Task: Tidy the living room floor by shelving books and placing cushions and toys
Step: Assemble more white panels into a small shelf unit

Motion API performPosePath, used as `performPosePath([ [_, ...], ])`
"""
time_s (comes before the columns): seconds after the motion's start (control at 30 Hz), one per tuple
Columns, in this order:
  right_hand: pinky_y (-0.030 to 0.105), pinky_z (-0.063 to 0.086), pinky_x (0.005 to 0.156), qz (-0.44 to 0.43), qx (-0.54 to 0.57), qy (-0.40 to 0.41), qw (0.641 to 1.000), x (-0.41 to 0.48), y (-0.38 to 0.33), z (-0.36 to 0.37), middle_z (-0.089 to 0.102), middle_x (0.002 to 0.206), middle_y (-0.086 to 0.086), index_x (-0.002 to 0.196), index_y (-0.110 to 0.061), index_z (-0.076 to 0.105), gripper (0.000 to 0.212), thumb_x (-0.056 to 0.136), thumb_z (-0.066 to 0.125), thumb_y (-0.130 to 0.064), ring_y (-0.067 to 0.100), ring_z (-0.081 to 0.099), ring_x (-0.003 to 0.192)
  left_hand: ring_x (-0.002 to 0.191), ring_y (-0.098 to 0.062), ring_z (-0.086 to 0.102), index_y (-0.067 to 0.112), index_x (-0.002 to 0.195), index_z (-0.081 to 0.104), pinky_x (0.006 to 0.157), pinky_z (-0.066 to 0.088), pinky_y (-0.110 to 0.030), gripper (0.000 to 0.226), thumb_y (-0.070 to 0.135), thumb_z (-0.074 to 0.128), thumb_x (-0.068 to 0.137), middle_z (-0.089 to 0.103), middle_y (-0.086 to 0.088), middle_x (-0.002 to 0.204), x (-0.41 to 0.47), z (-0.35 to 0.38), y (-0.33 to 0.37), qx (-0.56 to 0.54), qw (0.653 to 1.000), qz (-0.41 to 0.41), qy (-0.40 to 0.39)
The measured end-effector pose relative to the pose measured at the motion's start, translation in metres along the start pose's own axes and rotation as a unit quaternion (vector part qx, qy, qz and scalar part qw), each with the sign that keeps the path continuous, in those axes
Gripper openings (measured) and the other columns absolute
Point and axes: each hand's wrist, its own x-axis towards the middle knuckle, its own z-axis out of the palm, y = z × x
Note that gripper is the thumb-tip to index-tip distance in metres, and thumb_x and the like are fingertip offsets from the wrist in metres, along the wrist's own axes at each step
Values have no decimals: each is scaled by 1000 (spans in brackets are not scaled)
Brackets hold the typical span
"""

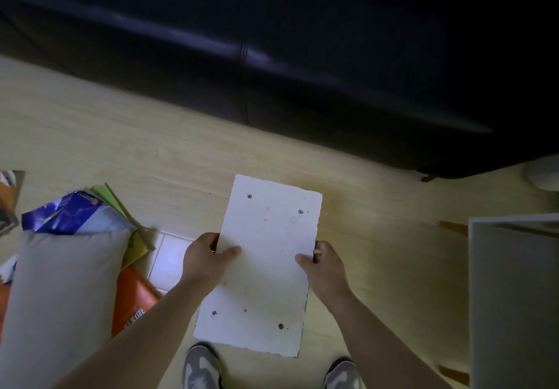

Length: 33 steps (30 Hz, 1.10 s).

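Gripping a white sheet (266, 252), fingers of left hand (208, 255) and right hand (323, 264) curled round it, I judge little done: cushion (60, 291) and books (78, 213) at eight o'clock lie unplaced.

Left hand (208, 257) and right hand (325, 266) grip white board (269, 279)

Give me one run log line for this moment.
phase: holding | held: white board, left hand and right hand gripping its side edges | floor: grey cushion overlapping books | ahead: black sofa
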Motion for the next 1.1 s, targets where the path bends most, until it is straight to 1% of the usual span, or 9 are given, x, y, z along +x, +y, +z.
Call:
performPosePath([
  [0.23, 14, 39, 50, -10, -30, 2, 1000, 24, 11, 11, 64, 101, 11, 115, -13, 50, 29, 90, 63, -23, 12, 53, 69, 75, -7, 59, 14, 107, 63, 54, 40, -19, 27, 22, 72, 82, 64, 8, 87, 23, 8, -13, 3, 1000, -1, -5],
  [0.33, 11, 38, 49, -11, -41, 7, 999, 25, 12, 12, 60, 94, 7, 115, -13, 48, 30, 91, 63, -23, 9, 51, 66, 75, -5, 58, 16, 107, 62, 54, 40, -19, 27, 22, 71, 83, 63, 10, 87, 25, 7, -14, 6, 1000, 1, -5],
  [0.47, 25, 46, 58, -4, -60, 18, 998, 20, 7, 13, 53, 83, -3, 122, -11, 46, 36, 92, 61, -24, 13, 52, 67, 84, -16, 60, 17, 105, 59, 61, 43, -22, 25, 25, 70, 84, 63, 4, 93, 21, 5, -11, 26, 1000, -3, -11],
  [0.53, 26, 47, 63, 8, -70, 32, 997, 15, 1, 12, 57, 93, -2, 131, -13, 43, 46, 91, 60, -27, 19, 59, 78, 94, -21, 60, 17, 106, 58, 68, 46, -27, 28, 29, 69, 83, 63, -2, 104, 18, 4, -9, 39, 999, -10, -12],
  [0.63, 35, 50, 87, 17, -86, 39, 995, -1, -8, 7, 53, 127, 6, 141, -16, 36, 60, 89, 62, -32, 27, 59, 108, 105, -23, 59, 10, 125, 53, 80, 46, -30, 49, 29, 70, 83, 60, -6, 121, 4, -3, -2, 36, 999, -15, -8],
  [0.7, 33, 47, 92, 13, -90, 39, 995, -19, -17, 0, 51, 133, 7, 142, -16, 35, 60, 90, 62, -32, 24, 56, 114, 114, -22, 56, 8, 133, 48, 88, 44, -29, 58, 29, 70, 84, 57, -5, 129, -13, -13, 8, 30, 999, -13, -12],
  [0.83, 27, 45, 83, 2, -88, 41, 995, -60, -34, -16, 55, 131, 5, 138, -16, 41, 51, 92, 59, -26, 16, 58, 98, 113, -18, 58, 11, 131, 51, 83, 42, -21, 53, 26, 69, 84, 59, -2, 127, -49, -38, 28, 23, 999, -6, -38],
  [0.93, 28, 45, 77, 2, -68, 50, 996, -102, -47, -26, 57, 123, 2, 135, -17, 44, 45, 93, 59, -26, 11, 58, 83, 111, -18, 59, 11, 125, 55, 69, 43, -12, 43, 22, 67, 86, 61, -1, 123, -84, -62, 40, 24, 998, 4, -57],
  [1.1, 27, 45, 75, -8, -35, 69, 997, -182, -67, -40, 59, 108, 1, 130, -15, 50, 41, 92, 60, -25, 20, 59, 92, 98, -13, 59, 11, 120, 59, 87, 43, -19, 35, 21, 65, 87, 65, -3, 118, -151, -102, 59, 48, 997, 31, -60],
])
